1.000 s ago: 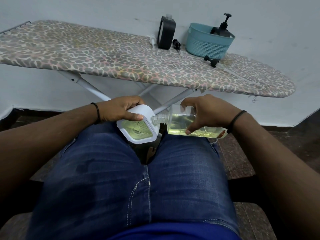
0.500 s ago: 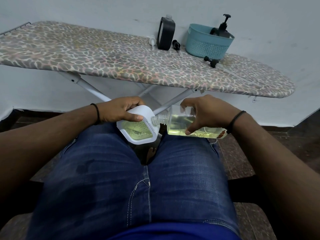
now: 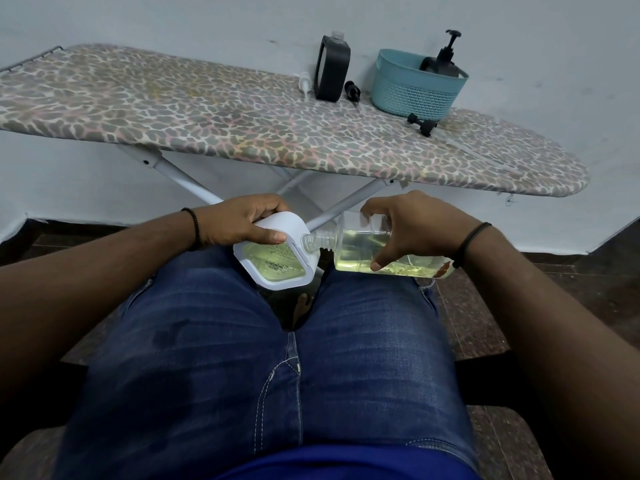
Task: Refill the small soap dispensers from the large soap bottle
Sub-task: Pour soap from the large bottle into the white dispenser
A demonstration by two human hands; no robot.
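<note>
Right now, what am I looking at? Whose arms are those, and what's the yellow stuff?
There is no machine here. A person wears a camera on their head, so you see their own arms and blue jeans from above, as if you were them. The left hand grips a small white soap dispenser. The right hand holds a clear bottle tipped on its side, its neck touching the dispenser's corner. The yellow stuff inside both is liquid soap. Behind stands an ironing board. On it are a black dispenser, loose pump tops, and a blue basket holding a black pump bottle.
</note>
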